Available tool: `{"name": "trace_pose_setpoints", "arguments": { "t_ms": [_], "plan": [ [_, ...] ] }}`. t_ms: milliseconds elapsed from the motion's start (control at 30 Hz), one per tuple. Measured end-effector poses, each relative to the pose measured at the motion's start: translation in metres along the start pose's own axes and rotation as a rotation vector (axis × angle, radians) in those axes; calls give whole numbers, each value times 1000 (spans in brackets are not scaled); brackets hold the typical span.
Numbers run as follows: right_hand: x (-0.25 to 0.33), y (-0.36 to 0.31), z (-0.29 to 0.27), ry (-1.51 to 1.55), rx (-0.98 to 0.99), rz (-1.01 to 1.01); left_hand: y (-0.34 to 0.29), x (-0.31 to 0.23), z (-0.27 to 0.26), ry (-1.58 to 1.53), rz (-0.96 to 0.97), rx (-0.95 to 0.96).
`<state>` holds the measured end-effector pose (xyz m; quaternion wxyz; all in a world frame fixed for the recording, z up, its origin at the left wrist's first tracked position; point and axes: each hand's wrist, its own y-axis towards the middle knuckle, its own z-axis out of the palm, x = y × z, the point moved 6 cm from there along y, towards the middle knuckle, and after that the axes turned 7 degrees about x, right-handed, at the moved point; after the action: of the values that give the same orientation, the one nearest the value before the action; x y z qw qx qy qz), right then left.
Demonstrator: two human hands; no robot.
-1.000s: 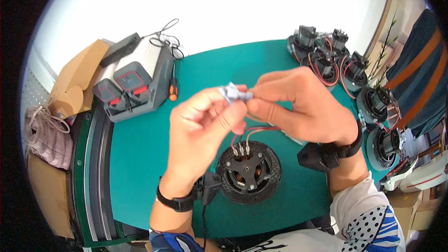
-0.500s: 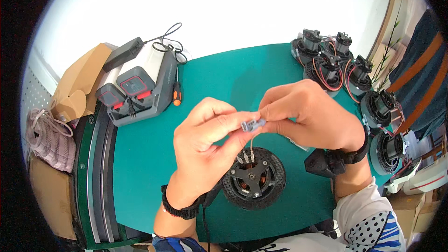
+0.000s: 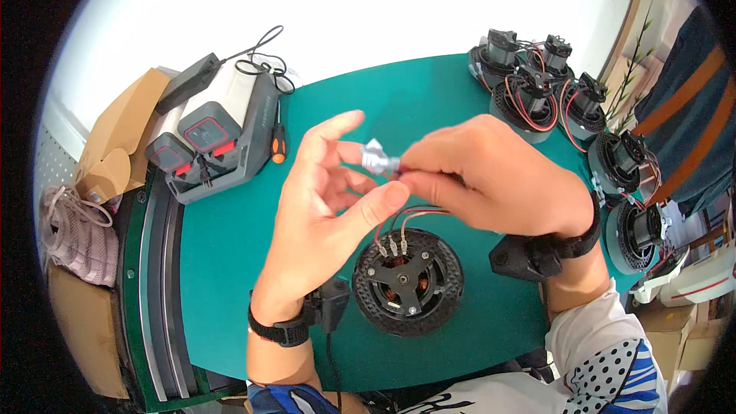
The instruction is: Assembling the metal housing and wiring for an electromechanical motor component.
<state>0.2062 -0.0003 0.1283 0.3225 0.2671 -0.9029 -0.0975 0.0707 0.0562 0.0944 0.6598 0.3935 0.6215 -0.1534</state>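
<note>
My right hand point(image 3: 494, 180) is closed in a pinch at the right end of a small pale grey wire connector point(image 3: 376, 159). My left hand point(image 3: 314, 203) is open around the connector's other side, its fingers spread and its thumb stretched toward my right fingertips. Below both hands, a round black wheel motor point(image 3: 403, 279) lies flat on the green table. From metal terminals at its top edge, thin red, black and pale wires point(image 3: 405, 222) curve up toward my right hand. Their far ends are hidden by that hand.
Several similar motors point(image 3: 534, 100) with wires stand along the table's right edge. At the back left are a grey charger with battery packs point(image 3: 218, 134) and an orange-handled screwdriver point(image 3: 278, 146). A cardboard box point(image 3: 126, 134) and a knitted shoe point(image 3: 80, 238) sit farther left.
My left hand has let go of the connector and opened its fingers. The connector has moved left and up in my right hand, and more of the motor's wires now shows.
</note>
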Motion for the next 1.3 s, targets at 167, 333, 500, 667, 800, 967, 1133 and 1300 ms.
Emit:
{"name": "trace_pose_setpoints", "arguments": {
  "t_ms": [167, 333, 500, 667, 800, 967, 1133, 1300],
  "plan": [
    [-44, -5, -23, -167, -265, 210, 0, 31, -4, 346, -337, 505],
    [-70, -15, -27, -610, -171, 285, -10, 29, 19, 239, -183, 896],
    [-69, -19, -20, -285, 135, 346, -18, 15, 36, 623, 66, 910],
    [-49, -10, -13, -137, 99, 243, -18, 6, 43, 756, 54, 873],
    [-43, -7, -13, -138, 50, 155, -7, 1, 30, 1014, 26, 604],
    [-46, 0, -3, -238, 31, 91, 0, 2, 14, 1110, 30, 453],
    [-39, 3, 1, -249, -169, -8, 3, 7, 7, 1042, -32, 344],
    [-33, 1, 2, -239, -69, -11, 5, 11, 9, 1062, -73, 294]
  ]
}}
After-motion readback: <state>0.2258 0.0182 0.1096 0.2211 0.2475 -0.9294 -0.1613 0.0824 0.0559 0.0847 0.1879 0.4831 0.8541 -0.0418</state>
